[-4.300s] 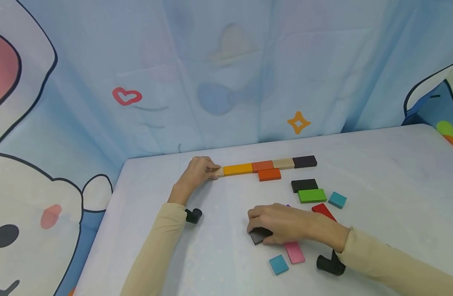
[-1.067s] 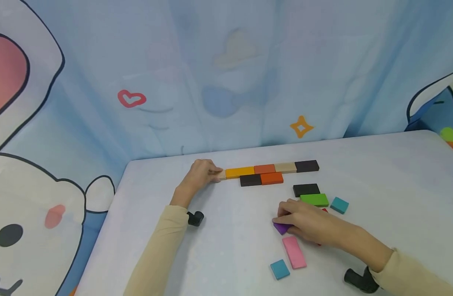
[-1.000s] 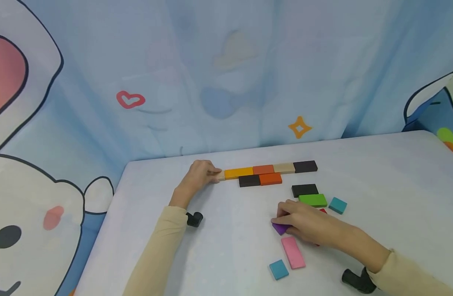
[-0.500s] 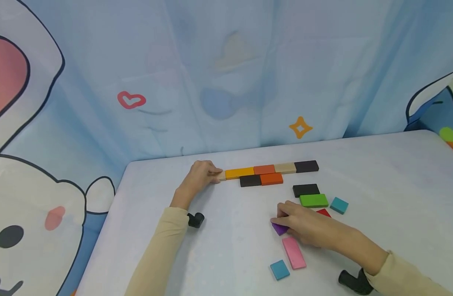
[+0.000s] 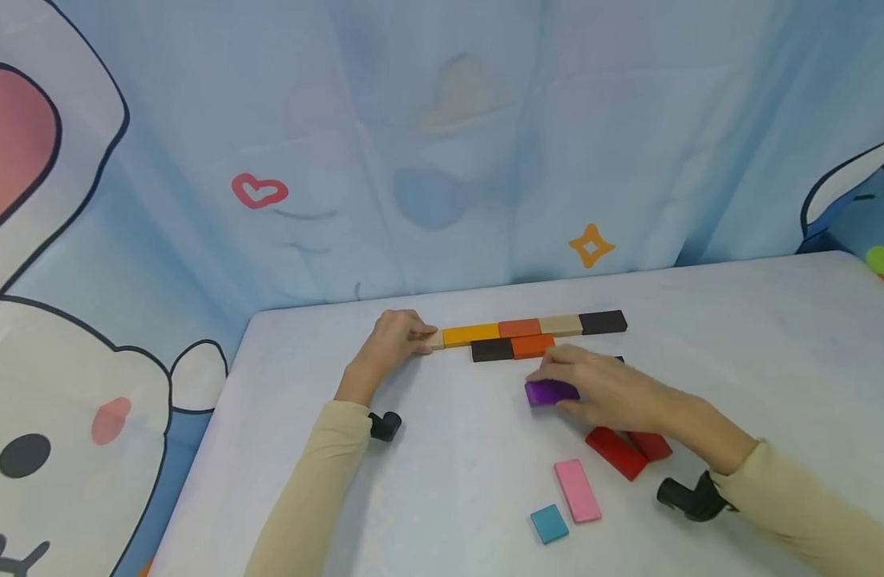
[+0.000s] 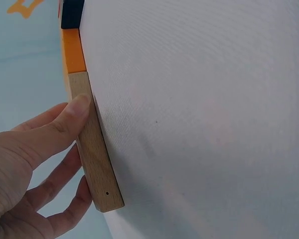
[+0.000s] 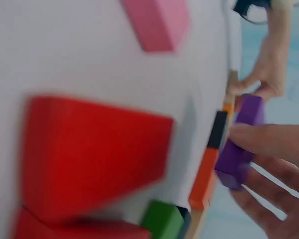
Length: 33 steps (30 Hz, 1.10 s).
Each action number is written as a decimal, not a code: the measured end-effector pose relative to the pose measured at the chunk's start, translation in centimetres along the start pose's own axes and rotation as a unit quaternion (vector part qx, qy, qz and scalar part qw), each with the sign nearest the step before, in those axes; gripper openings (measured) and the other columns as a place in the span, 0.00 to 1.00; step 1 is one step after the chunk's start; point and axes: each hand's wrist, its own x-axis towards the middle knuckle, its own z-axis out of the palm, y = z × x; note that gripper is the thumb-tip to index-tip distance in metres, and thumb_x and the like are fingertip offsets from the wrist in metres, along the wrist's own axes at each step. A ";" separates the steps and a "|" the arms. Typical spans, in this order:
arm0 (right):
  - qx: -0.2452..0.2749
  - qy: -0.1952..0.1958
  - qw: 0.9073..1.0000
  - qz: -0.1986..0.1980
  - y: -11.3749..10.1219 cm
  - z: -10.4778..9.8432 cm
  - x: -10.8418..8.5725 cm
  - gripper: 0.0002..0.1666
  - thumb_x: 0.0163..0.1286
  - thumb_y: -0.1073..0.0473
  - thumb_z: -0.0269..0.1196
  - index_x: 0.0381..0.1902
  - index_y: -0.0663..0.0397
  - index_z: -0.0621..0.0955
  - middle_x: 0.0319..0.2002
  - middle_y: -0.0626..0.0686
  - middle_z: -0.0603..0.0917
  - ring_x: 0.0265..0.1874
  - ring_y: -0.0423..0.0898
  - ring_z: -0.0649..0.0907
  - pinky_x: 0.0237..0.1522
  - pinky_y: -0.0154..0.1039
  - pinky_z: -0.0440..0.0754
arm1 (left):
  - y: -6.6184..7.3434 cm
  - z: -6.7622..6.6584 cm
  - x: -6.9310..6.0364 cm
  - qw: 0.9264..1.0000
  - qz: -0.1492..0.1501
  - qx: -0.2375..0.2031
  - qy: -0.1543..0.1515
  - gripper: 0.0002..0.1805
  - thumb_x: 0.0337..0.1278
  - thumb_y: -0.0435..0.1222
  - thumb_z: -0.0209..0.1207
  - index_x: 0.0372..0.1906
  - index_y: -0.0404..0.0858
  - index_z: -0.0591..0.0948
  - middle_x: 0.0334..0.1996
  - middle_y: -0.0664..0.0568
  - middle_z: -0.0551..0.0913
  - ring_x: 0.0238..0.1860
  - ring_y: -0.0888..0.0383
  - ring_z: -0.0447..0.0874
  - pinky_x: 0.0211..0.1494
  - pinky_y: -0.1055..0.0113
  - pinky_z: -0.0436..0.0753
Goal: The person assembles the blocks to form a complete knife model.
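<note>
At the left end of a back row of blocks, my left hand (image 5: 391, 344) pinches a plain wooden block (image 6: 93, 149) between thumb and fingers. A yellow block (image 5: 471, 335), an orange one (image 5: 519, 328), a plain one (image 5: 561, 324) and a black one (image 5: 603, 322) continue that row. Against its front side lie a black block (image 5: 492, 350) and a red-orange block (image 5: 533, 346). My right hand (image 5: 615, 389) holds a purple block (image 5: 552, 392) just in front of these; in the right wrist view it appears raised off the table.
Two red blocks (image 5: 616, 453) lie below my right hand. Nearer the front are a pink block (image 5: 577, 490) and a small teal block (image 5: 549, 524). A green block (image 7: 162, 219) shows in the right wrist view but is hidden from the head view.
Earlier, my right hand set the black block beside the red-orange one. Within the last half second it has carried the purple block away from me toward the rows. My left hand stays put.
</note>
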 end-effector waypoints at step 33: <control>-0.032 0.029 0.999 0.033 2.6 0.5 4.0 0.23 0.55 0.69 0.79 0.51 0.58 0.90 0.51 0.60 0.85 0.52 0.60 0.83 0.52 0.61 0.85 | 0.2 0.2 -0.4 1.000 0.000 0.003 0.009 0.20 0.58 0.35 0.73 0.56 0.38 0.89 0.47 0.48 0.90 0.50 0.51 0.85 0.58 0.62 0.84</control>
